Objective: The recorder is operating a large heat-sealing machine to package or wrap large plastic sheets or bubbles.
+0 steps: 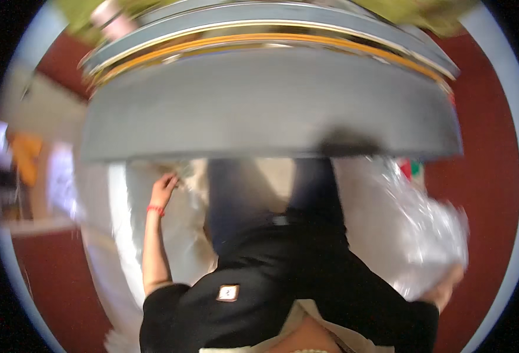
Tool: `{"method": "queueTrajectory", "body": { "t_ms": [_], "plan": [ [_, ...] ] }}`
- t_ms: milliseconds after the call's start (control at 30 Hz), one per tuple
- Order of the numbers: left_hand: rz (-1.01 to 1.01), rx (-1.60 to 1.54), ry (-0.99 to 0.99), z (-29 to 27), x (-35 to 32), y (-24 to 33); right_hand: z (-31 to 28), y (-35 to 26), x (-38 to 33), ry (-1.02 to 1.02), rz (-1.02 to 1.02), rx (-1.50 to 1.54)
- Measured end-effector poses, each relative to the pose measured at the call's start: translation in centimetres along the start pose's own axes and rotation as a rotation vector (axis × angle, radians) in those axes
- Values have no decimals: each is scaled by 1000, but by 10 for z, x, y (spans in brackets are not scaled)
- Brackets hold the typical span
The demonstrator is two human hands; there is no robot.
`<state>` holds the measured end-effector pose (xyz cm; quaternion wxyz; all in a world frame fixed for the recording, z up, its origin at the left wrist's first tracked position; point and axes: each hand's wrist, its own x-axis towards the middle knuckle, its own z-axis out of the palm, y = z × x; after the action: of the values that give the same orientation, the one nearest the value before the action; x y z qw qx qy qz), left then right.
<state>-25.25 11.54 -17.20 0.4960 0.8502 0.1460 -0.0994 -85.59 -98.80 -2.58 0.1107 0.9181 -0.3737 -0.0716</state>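
Note:
My left hand (164, 187) is low on the left, just short of the table's near edge, with a red band at the wrist. Its fingers are curled together; whatever they hold is too small and blurred to name. Out to the right, my right hand (447, 285) is at the lower end of a clear, crinkled plastic bag (433, 235) and appears to grip it, though motion smears the fingers. Red and green patches (409, 169) show at the bag's far end, by the table edge.
A grey table (259, 106) spans the front, with an orange strip (271, 39) and metal rails along its far side. A pink cylinder (112, 20) stands at the far left. Shiny pale sheeting (124, 217) lies left of my legs. Reddish floor (489, 176) shows on the right.

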Motion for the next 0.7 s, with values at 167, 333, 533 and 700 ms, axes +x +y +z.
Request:
{"method": "queueTrajectory", "body": {
  "t_ms": [167,333,533,700],
  "plan": [
    [157,317,546,-50,60,-41,-85,-96,229,460,206,94],
    [161,646,985,-142,34,-42,-137,-430,287,582,203,274],
    [-381,929,671,-142,-10,-92,-250,-676,266,761,-661,490],
    [-388,694,872,-169,-84,-128,-306,-803,195,736,-973,648]
  ]
}}
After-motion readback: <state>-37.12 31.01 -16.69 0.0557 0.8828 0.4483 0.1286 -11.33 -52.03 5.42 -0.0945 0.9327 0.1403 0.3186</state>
